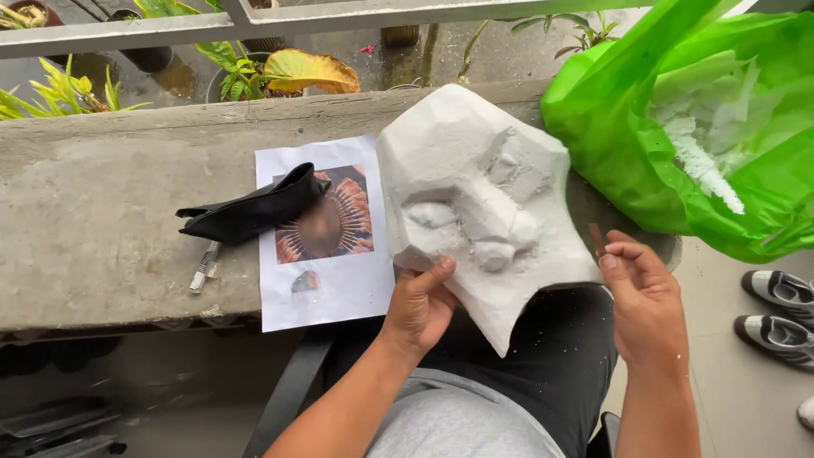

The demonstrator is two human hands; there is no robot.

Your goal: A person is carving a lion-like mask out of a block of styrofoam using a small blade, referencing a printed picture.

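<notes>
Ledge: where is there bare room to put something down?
The concrete ledge is bare left of the black pouch. It is crowded from the printed sheet to the white foam mask and green bag.

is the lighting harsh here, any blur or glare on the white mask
Head view: soft, even daylight with no hard shadows; the white mask is bright but its carved ridges read clearly, no glare; the left hand and right hand are sharp; the centre of the printed picture looks smeared.
</notes>
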